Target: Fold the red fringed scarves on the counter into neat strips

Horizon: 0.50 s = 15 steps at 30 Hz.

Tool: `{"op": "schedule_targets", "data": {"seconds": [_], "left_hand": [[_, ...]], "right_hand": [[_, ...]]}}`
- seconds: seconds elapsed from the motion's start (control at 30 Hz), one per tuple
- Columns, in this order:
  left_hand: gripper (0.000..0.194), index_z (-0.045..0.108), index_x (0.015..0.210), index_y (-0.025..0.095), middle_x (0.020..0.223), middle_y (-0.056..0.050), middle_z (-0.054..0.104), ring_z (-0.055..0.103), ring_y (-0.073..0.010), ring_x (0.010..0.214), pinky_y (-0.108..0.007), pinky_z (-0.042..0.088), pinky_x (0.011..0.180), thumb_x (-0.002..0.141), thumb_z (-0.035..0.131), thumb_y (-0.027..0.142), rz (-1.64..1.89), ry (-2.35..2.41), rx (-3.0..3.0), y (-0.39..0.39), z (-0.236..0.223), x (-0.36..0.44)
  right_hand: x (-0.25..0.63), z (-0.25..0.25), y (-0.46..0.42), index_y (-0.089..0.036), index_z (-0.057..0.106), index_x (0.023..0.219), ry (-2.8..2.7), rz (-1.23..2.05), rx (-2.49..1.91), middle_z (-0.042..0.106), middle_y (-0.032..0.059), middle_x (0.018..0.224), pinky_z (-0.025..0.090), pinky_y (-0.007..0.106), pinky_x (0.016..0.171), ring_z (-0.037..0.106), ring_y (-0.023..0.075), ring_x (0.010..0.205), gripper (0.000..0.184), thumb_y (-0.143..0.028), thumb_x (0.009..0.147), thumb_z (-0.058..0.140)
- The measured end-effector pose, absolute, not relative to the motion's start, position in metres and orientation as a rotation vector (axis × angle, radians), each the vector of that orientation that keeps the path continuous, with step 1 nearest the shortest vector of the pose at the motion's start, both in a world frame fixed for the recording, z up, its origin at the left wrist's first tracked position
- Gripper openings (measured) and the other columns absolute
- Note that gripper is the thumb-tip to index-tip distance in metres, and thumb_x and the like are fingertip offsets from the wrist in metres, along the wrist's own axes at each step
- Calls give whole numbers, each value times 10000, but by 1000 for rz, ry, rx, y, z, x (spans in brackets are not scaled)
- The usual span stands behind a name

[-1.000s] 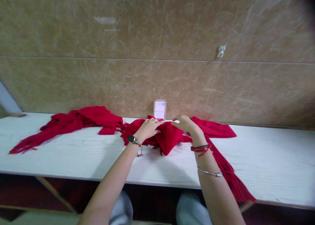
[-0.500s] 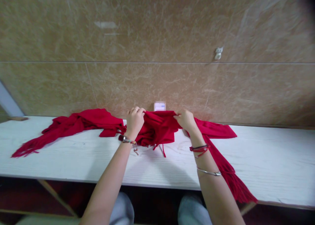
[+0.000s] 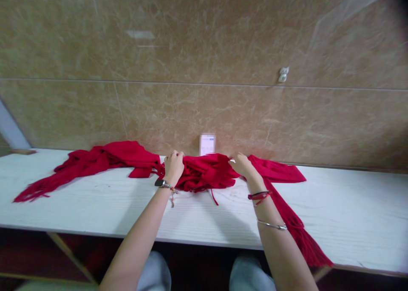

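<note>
A red scarf (image 3: 208, 171) lies bunched in the middle of the white shelf, close to the wall. My left hand (image 3: 174, 167) is closed on its left end, fingers curled over the cloth. At the right end, my right hand (image 3: 242, 164) has its thumb and fingers pinched at the scarf's edge; the exact grip is partly hidden. A second crumpled red scarf (image 3: 117, 157) with fringe stretches away to the left. On the right, another red scarf (image 3: 280, 172) runs partly under my right forearm, its fringe hanging over the front edge.
The white shelf (image 3: 197, 223) backs onto a brown marbled tile wall (image 3: 175, 108). A blurred phone-like white rectangle (image 3: 208, 144) leans against the wall behind the middle scarf. A small white hook (image 3: 283, 74) is fixed to the wall. My knees (image 3: 154, 272) are below the shelf's front edge.
Both hands have lowered slightly with the middle scarf, whose raised top edge has dropped into a loose bunch. More of the white rectangle behind it shows. The side scarves stay put.
</note>
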<state>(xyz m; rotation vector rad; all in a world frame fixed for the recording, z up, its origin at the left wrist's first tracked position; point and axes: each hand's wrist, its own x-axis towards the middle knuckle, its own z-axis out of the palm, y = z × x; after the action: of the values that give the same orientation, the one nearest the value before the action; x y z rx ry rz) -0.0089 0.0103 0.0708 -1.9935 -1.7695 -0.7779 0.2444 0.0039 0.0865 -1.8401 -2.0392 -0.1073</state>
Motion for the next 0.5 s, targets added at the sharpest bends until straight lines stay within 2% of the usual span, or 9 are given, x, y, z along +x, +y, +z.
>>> {"op": "schedule_targets", "data": {"seconds": [0.1,0.2,0.27,0.37,0.43,0.5], "left_hand": [[276,595,952,179,954,-62,573,543,-176,899,-287,409,822,800,403,52,-907,-1418,-2215,2,87,3],[227,609,979,206,986,-33,592,520,-173,954,-284,394,875,807,475,142,-721,-1047,-2555,-3,94,13],[208,624,968,207,998,-31,606,519,-191,959,-320,391,882,782,534,186,-551,-991,-2621,-3,89,16],[197,646,915,195,956,-36,633,531,-204,947,-361,380,886,775,521,135,-462,-1048,-2579,2,77,16],[212,656,876,190,913,-36,645,546,-194,914,-352,389,873,786,486,102,-568,-1081,-2569,5,75,13],[227,657,859,179,884,-39,647,561,-179,871,-324,410,845,790,460,89,-831,-1121,-2557,6,79,10]], "right_hand": [[236,103,-4,-199,628,1048,-2087,-182,-1568,570,100,1121,415,311,840,520,200,1013,291,-263,857,417],[222,109,-12,-221,632,1047,-2241,-142,-1540,534,95,1171,409,346,849,501,231,1038,296,-350,802,530],[213,105,-15,-224,655,1002,-2381,-87,-1662,537,100,1164,404,371,842,502,255,1035,284,-332,743,612],[205,97,-14,-212,680,900,-2473,-64,-1750,574,89,1092,389,385,845,513,249,1014,181,-228,732,616],[205,94,-11,-196,677,845,-2404,-79,-1672,587,77,1043,383,372,854,522,226,985,134,-193,748,585],[208,97,-9,-172,662,807,-2246,-88,-1532,585,76,988,391,341,847,530,200,938,115,-181,760,558]]}}
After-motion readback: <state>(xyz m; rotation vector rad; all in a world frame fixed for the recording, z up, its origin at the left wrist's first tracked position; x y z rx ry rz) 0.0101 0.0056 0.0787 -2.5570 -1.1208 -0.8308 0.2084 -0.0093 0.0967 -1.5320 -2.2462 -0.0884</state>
